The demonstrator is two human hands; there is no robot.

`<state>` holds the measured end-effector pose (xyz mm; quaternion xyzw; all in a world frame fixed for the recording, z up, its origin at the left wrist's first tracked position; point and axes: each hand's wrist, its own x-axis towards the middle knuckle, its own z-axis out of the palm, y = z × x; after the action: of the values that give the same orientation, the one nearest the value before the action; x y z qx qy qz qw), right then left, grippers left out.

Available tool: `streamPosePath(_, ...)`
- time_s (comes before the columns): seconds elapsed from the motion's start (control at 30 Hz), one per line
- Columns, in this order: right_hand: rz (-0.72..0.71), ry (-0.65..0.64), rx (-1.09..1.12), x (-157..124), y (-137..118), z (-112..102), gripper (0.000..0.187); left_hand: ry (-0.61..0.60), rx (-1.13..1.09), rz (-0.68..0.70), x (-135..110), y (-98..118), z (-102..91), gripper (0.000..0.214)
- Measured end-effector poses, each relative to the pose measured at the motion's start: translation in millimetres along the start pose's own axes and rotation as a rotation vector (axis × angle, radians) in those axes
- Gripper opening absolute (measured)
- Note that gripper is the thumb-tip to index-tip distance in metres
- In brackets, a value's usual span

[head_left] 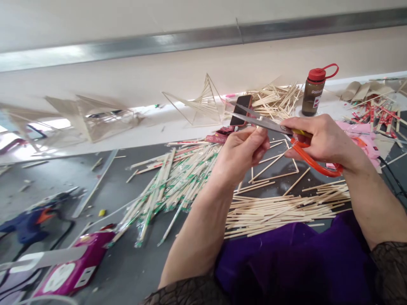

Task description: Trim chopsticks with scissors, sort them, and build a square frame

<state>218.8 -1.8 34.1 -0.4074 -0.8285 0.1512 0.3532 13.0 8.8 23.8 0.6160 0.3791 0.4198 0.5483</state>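
Left hand: Your left hand (243, 150) is raised over the bench (136, 267), thumb and fingers pinched together on a small pale piece (260, 119), mostly hidden by the fingertips.
Right hand: Your right hand (321, 135) is curled around the handles of the orange-handled scissors (274, 125), whose blades point left, slightly parted, just beside your left fingertips; whether they touch the piece, you cannot tell from this angle.
Bare sticks: A loose pile of bare sticks (273, 214) lies below your hands, against the purple cloth (280, 262) at your front.
Stick frame: Beneath the scissors, a flat frame of sticks (275, 173) lies on the bench.
Wrapped sticks: To the left of your left forearm spreads a heap of sticks in clear, green-printed wrappers (181, 182).
Glue gun and power strip: A blue glue gun (28, 224) rests at far left, near a magenta power strip (76, 264).
Back row: Beyond your hands stand a stick model (205, 106), a dark phone (241, 110), a heap of loose sticks (275, 99) and a red-capped bottle (313, 95).
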Motion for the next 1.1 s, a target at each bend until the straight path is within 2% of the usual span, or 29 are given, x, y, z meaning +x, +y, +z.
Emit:
streamPosePath(0.07,0.029,0.059,-0.037,2,0,5,0.037,0.224,0.207,0.176,3,-8,1.0,0.029)
streamPosePath(0.13,0.052,0.1,-0.055,4,-1,9,0.034,0.374,0.397,0.309,5,-14,1.6,0.021)
streamPosePath(0.27,0.058,0.16,-0.049,4,-7,16,0.027,0.529,0.7,0.43,3,-17,1.5,0.018)
streamPosePath(0.37,0.047,0.165,-0.024,4,-12,21,0.026,0.578,0.735,0.42,1,-14,0.0,0.022)
streamPosePath(0.6,0.032,0.113,0.01,5,-13,19,0.03,0.457,0.546,0.369,-3,-3,-3.4,0.032)
streamPosePath(0.8,0.021,0.081,0.038,2,-9,9,0.036,0.304,0.405,0.254,-6,4,-3.8,0.048)
streamPosePath(0.93,-0.007,0.06,0.033,0,-7,4,0.038,0.146,0.188,0.127,-7,10,-4.5,0.051)
streamPosePath(1.1,-0.068,0.04,0.015,-2,-5,-2,0.039,0.013,-0.014,-0.034,-10,18,-7.8,0.052)
